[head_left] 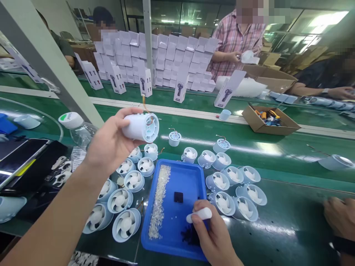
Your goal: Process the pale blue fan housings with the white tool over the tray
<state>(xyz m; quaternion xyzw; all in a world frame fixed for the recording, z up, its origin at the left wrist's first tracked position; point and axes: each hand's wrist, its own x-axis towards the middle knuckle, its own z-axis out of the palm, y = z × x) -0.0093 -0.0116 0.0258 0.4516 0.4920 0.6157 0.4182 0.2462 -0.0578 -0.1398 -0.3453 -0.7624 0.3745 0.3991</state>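
Note:
My left hand [108,142] is raised and wrapped round a pale blue fan housing [135,127], its open ribbed end facing right and thin wires rising from it. Over the lower right of a blue tray [191,179], my right hand [215,231] grips a short white rod-like tool [203,214]; its working end cannot be made out. Small clear pieces [159,201] form a strip along the tray's left side. A black square [178,197] lies mid-tray, and small black parts [188,235] are partly hidden by my right hand.
Several fan housings stand left [120,200] and right [223,202] of the tray. A capped plastic bottle [80,129] is behind my left forearm. Farther back are a cardboard box [266,123] of parts and white cartons [180,87]. Another person's hand [340,216] rests at right.

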